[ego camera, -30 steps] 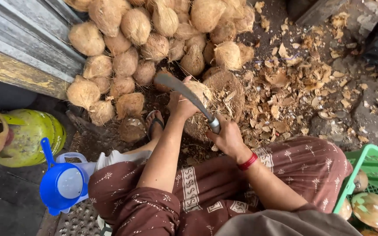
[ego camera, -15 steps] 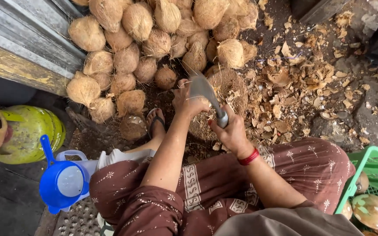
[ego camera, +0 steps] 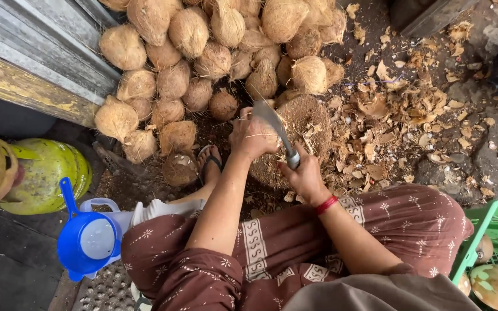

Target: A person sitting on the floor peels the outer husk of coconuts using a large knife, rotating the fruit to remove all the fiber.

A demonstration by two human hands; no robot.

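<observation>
Chopping a coconut on a block

The left hand (ego camera: 250, 137) clamps a coconut (ego camera: 267, 133) on the block (ego camera: 306, 129); the right hand (ego camera: 305, 177), just beside it, is closed on the handle of a cleaver (ego camera: 276, 129) whose blade lies against the coconut. A husked pile (ego camera: 203, 52) lies beyond the hands, chips (ego camera: 399, 115) to the right, a green crate (ego camera: 491, 253) near the right elbow.

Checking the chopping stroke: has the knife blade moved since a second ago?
Yes. The blade has swung down and in from beside the coconut pile onto the coconut in the left hand; right hand grips the handle.
</observation>
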